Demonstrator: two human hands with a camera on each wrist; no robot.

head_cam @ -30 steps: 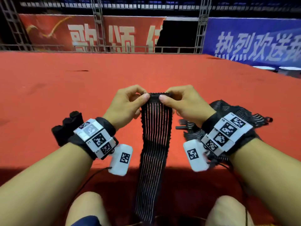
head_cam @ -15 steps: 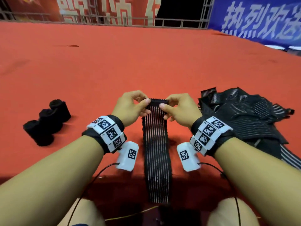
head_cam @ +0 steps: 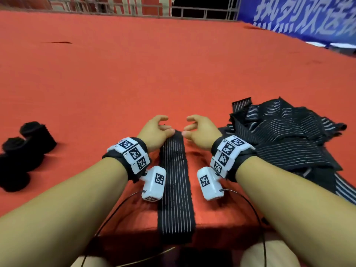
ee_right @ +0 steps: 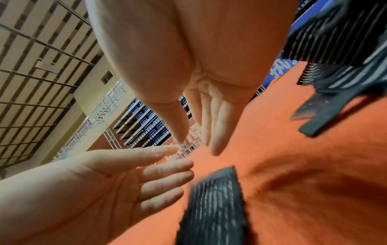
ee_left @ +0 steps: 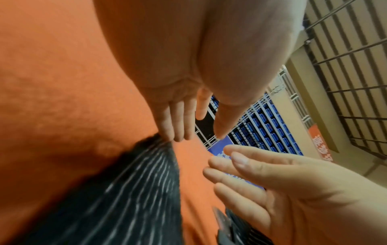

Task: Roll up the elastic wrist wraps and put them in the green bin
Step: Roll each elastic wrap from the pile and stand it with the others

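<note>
A black elastic wrap (head_cam: 176, 180) with thin white stripes lies flat and unrolled on the red surface (head_cam: 134, 83). Its near end hangs over the front edge. My left hand (head_cam: 159, 128) and right hand (head_cam: 196, 128) hover at either side of its far end, with fingers loose and holding nothing. Each thumb is close to a far corner of the wrap. The left wrist view shows straight fingers (ee_left: 178, 122) just past the wrap (ee_left: 125, 190). In the right wrist view both palms are open above the wrap (ee_right: 215, 207). No green bin is in view.
A heap of unrolled striped wraps (head_cam: 285, 135) lies just right of my right wrist. Three rolled black wraps (head_cam: 25, 151) stand at the left. The red surface stretches far ahead to a metal railing (head_cam: 134, 8) and a blue banner (head_cam: 300, 16).
Both hands have let go of the wrap's far end, which they pinched and held up before. The wrap now lies flat on the red surface.
</note>
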